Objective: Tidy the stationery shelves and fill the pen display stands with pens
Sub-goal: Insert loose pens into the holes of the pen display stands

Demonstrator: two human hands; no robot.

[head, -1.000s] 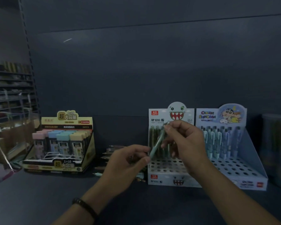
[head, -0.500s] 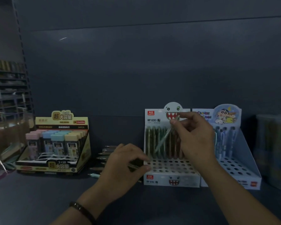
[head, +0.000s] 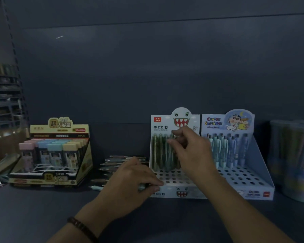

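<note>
A white pen display stand (head: 175,179) with a toothy monster face stands on the shelf, its back row holding several green pens (head: 158,151). My right hand (head: 189,151) pinches the top of a pale green pen (head: 170,151) that stands upright in that back row. My left hand (head: 132,179) hovers low by the stand's front left corner and grips a pen (head: 143,187) whose end shows under the fingers. A heap of loose pens (head: 112,165) lies on the shelf left of the stand, partly hidden by my left hand.
A blue cartoon display stand (head: 244,174) with several blue pens sits right of the white one. A yellow box of pencil-lead cases (head: 51,155) stands at the left. A clear tub of coloured pens (head: 295,160) is at far right. The dark shelf back panel (head: 147,76) rises behind.
My right hand has carried the pale green pen from a slant in front of the stand to upright in the back row. My left hand sank toward the loose pens and the stand's corner.
</note>
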